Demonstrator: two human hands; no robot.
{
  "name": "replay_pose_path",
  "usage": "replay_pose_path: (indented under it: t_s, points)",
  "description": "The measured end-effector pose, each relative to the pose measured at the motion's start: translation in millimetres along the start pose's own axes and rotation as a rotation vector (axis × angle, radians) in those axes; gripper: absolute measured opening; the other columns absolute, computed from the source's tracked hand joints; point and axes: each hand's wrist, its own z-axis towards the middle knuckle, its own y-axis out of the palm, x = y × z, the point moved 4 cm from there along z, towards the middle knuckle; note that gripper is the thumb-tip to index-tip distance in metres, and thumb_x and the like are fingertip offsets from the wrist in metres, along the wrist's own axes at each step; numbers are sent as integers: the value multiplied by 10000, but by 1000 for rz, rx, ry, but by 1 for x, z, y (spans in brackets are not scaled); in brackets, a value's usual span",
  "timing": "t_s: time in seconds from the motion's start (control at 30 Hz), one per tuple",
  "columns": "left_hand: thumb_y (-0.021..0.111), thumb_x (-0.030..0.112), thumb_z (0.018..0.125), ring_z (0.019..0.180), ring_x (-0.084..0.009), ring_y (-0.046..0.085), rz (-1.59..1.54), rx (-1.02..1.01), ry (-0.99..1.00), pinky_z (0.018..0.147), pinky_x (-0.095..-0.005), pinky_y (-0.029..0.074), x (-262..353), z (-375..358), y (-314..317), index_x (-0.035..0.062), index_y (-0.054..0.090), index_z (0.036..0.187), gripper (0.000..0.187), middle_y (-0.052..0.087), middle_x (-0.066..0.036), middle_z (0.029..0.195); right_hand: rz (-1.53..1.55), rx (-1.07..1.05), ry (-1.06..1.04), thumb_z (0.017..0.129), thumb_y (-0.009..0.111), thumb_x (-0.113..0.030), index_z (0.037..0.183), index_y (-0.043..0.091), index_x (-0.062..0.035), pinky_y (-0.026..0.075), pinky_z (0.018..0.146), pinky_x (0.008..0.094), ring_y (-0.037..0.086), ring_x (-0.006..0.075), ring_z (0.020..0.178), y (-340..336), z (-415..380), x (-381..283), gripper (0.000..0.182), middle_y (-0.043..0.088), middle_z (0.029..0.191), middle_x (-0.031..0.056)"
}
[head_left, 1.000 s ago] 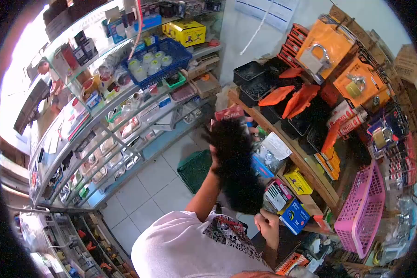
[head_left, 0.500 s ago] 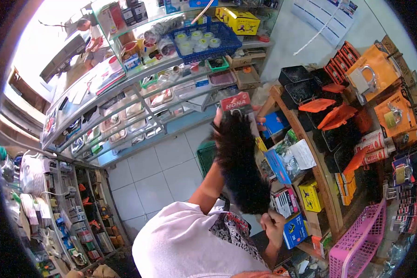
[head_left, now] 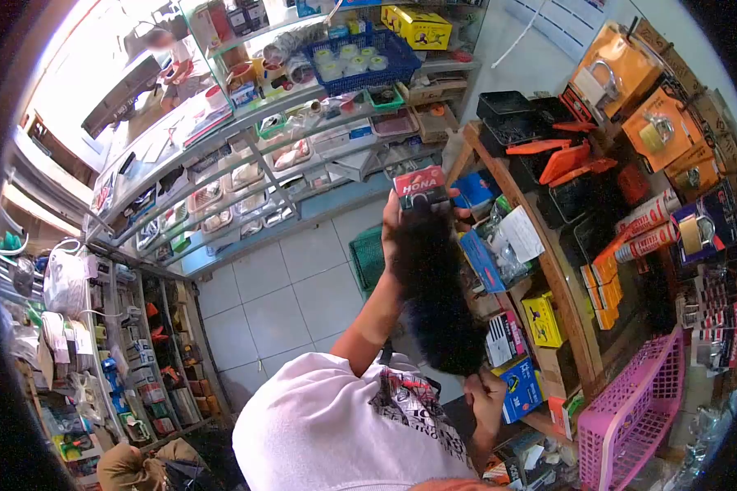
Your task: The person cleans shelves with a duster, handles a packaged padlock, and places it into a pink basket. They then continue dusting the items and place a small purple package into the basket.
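My left hand (head_left: 394, 233) is wrapped round a carded padlock pack (head_left: 418, 186) with a red "HONA" header. Below the header a curved silver shackle shows on a dark ground. A fluffy black duster (head_left: 438, 286) lies across the lower part of the pack and hides it. At the duster's lower end, near the white shirt, my right hand (head_left: 485, 396) is closed on its handle, which is mostly covered by the fingers.
A wooden rack (head_left: 540, 254) on the right carries boxes, black bins and hanging padlock packs. A pink basket (head_left: 630, 425) stands lower right, a green crate (head_left: 368, 260) on the tiled floor. Glass shelving holds a blue basket (head_left: 364, 80). Another person (head_left: 174, 69) is beyond the counter.
The duster's tip has slid slightly down, baring more of the padlock pack under the red header. Both hands keep their holds. The whole view has shifted a little.
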Motion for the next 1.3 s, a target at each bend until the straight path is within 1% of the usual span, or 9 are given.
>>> replay_pose_path:
  t_s: [0.3, 0.37, 0.7, 0.87, 0.97, 1.07, 1.17, 1.2, 1.3]
  points:
    - [276, 517, 1020, 1003, -261, 652, 132, 351, 24, 908, -398, 512, -6, -48, 2, 21, 576, 1243, 622, 679, -146, 1096, 99, 29, 51, 959, 599, -143, 671, 470, -59, 278, 388, 247, 410, 80, 417, -11, -30, 16, 326, 499, 551, 16]
    - [277, 518, 1021, 996, -253, 651, -89, 71, 40, 910, -397, 505, -8, -55, -11, 26, 575, 1250, 619, 683, -140, 1090, 185, -32, 73, 963, 598, -144, 700, 506, -53, 282, 384, 243, 422, 80, 419, -15, -37, 26, 293, 531, 570, 24]
    - [324, 557, 999, 1133, -376, 604, -87, 28, 7, 1007, -483, 477, -10, -79, 9, -4, 537, 1292, 668, 617, -219, 1219, 97, -158, -13, 951, 607, -110, 712, 483, -66, 309, 396, 237, 429, 74, 444, -18, -56, 38, 272, 537, 610, 35]
    - [330, 579, 988, 1082, -363, 633, 141, 317, 107, 995, -461, 484, -11, -98, 14, -46, 527, 1281, 718, 638, -234, 1179, 45, -134, 0, 959, 573, -130, 699, 474, -61, 296, 398, 247, 414, 75, 436, -18, -68, 34, 287, 518, 590, 31]
    - [323, 523, 1010, 1093, -336, 632, -99, -34, -24, 1003, -440, 485, -20, -95, 10, -47, 523, 1286, 664, 636, -222, 1201, 5, -123, -46, 963, 554, -139, 678, 467, -62, 286, 392, 255, 408, 81, 426, -22, -76, 50, 308, 510, 571, 31]
    - [278, 552, 1007, 1154, -404, 584, 132, 314, 96, 1006, -520, 471, -17, -95, -3, -21, 514, 1311, 690, 594, -228, 1267, 51, 11, 102, 951, 549, -98, 634, 414, -64, 282, 390, 273, 401, 84, 419, -22, -75, 35, 346, 480, 547, 30]
    - [327, 492, 1020, 1044, -297, 640, 64, 86, -12, 970, -421, 489, -17, -87, 16, -2, 565, 1253, 596, 657, -167, 1162, 80, -273, -39, 922, 646, -71, 835, 622, -18, 363, 428, 236, 481, 73, 498, -39, -69, 58, 105, 606, 689, 45]
    - [343, 473, 1025, 1008, -261, 659, 44, 16, -50, 958, -388, 495, -17, -86, 20, 4, 581, 1233, 565, 678, -146, 1127, 18, -164, -10, 953, 564, -113, 632, 413, -69, 280, 392, 261, 404, 86, 423, -26, -67, 31, 358, 479, 551, 27]
    - [304, 483, 1033, 1136, -397, 600, 105, 325, 167, 991, -544, 479, -10, -78, -2, 32, 538, 1295, 571, 613, -216, 1238, 86, 9, 74, 962, 577, -135, 664, 434, -65, 285, 401, 249, 419, 88, 436, -22, -58, 22, 337, 488, 563, 29]
